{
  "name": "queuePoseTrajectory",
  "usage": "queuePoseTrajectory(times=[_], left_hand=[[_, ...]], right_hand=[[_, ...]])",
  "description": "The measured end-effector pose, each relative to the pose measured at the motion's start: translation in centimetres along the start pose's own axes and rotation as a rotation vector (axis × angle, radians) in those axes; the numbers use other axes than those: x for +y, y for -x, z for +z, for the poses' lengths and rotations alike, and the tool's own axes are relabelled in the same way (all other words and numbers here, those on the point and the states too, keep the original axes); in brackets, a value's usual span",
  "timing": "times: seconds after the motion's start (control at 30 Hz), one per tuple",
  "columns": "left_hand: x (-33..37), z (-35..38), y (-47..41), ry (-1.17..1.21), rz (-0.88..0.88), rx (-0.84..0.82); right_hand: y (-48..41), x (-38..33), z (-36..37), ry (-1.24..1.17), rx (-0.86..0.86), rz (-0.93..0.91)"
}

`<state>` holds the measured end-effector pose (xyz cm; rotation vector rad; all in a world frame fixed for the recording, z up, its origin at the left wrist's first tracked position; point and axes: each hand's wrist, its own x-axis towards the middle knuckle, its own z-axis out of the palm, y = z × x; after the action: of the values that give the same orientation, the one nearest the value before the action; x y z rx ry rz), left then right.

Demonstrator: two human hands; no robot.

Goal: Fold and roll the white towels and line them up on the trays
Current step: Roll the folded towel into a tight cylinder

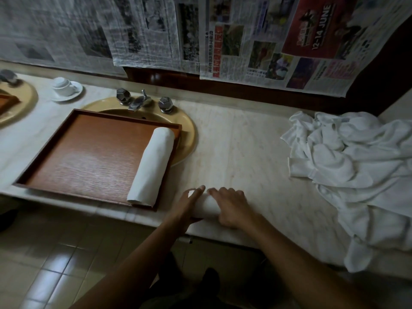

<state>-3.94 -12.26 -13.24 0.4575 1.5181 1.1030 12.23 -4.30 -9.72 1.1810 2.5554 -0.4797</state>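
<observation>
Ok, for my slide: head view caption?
Left hand and right hand hold a towel roll beside the tray with one finished towel.

Left hand (189,204), right hand (231,208) hold rolled towel (208,205)

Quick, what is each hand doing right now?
Left hand: holding the rolled towel, fingers round it.
Right hand: holding the same towel, fingers curled over it.
</observation>
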Motion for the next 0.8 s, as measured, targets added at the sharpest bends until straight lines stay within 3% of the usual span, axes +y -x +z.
queuePoseTrajectory(times=[0.07, 0.17, 0.33, 0.43, 0.53, 0.67, 0.8], left_hand=[[-0.1, -0.2, 0.5, 0.029, -0.089, 0.009], [0.0, -2.2, 1.5, 0.004, 0.026, 0.027], [2.4, -7.6, 4.5, -0.049, 0.143, -0.065], [4.1, -10.3, 6.2, -0.096, 0.213, -0.082], [5.3, -13.4, 7.5, -0.114, 0.276, -0.093], [5.9, -17.2, 8.6, -0.084, 0.233, -0.063], [6.4, -20.4, 9.3, -0.055, 0.256, 0.045]], right_hand=[[1.8, -1.2, 1.6, -0.045, 0.094, -0.022], [4.4, -2.3, 3.1, -0.300, 0.166, 0.078], [7.3, -6.4, 1.8, -1.313, 0.166, 0.469], [6.3, -10.0, 1.3, -1.665, 0.089, 0.549], [4.7, -13.5, 1.0, -1.728, 0.210, 0.499], [3.8, -17.6, 0.0, -1.603, 0.484, 0.439], [3.0, -21.5, -0.6, -1.415, 0.606, 0.368]])
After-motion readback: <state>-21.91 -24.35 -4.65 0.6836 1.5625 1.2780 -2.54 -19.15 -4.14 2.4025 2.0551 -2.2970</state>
